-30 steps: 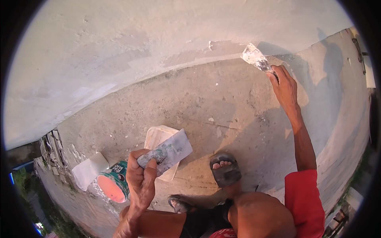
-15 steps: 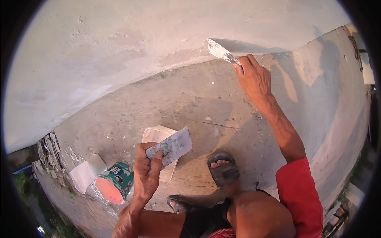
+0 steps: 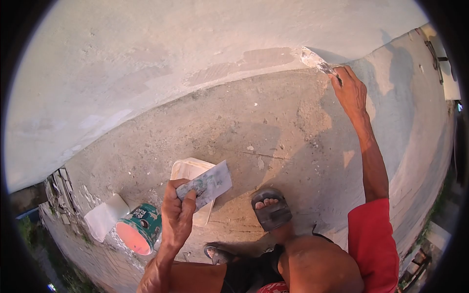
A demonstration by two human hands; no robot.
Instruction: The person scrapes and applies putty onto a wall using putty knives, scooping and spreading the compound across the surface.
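Note:
My right hand grips the handle of a putty knife, whose smeared blade lies against the foot of the pale wall. A damp-looking grey-brown patch runs along the wall to the left of the blade. In my left hand is a flat rectangular scraper plate, blotched with grey and green, pinched between thumb and fingers. It hangs over a white plastic tray on the ground and hides part of it.
A green tub with a pinkish-orange end lies tipped beside my left forearm. Next to it is a white sheet or block. My sandalled foot rests on the rough concrete floor. Broken slats stand at the left edge.
My right hand has moved right along the wall with the putty knife, and more of the darker patch shows behind it. My left hand has shifted only slightly.

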